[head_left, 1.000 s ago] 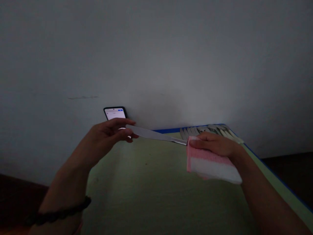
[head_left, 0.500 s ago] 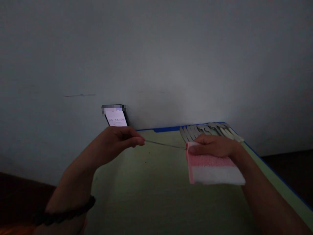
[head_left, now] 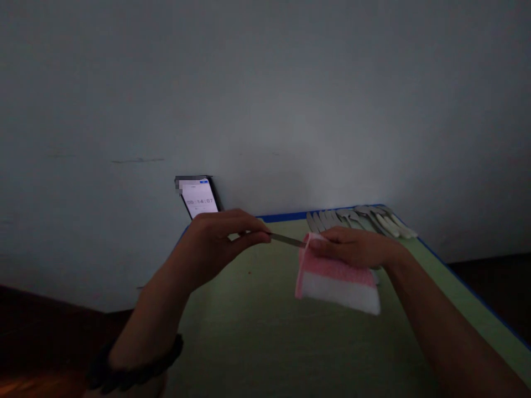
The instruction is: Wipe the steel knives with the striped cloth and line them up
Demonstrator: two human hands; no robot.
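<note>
Between finger and thumb, my left hand (head_left: pixel 226 237) pinches one end of a slim metal piece of cutlery (head_left: pixel 287 239). Its other end runs into a folded pink and white towel (head_left: pixel 338 279), so I cannot tell whether it is a knife, fork or spoon. My right hand (head_left: pixel 357 247) is closed on the towel, thumb on top, pressing it around the hidden end. Both hands are above the table, the left one at the centre and the right one just in front of a row of cutlery (head_left: pixel 327 220).
The pale green table (head_left: pixel 265 337) has a blue edge and stands against a grey wall (head_left: pixel 265 99). Knives, forks and spoons lie along its back right edge, some with white handles (head_left: pixel 390 225). A phone (head_left: pixel 201 197) showing a timer leans on the wall behind my left hand.
My left hand has moved right, closer to the towel, and less of the cutlery shows between the hands. The towel has shifted left and tilted; the cutlery now shows a broader flat side.
</note>
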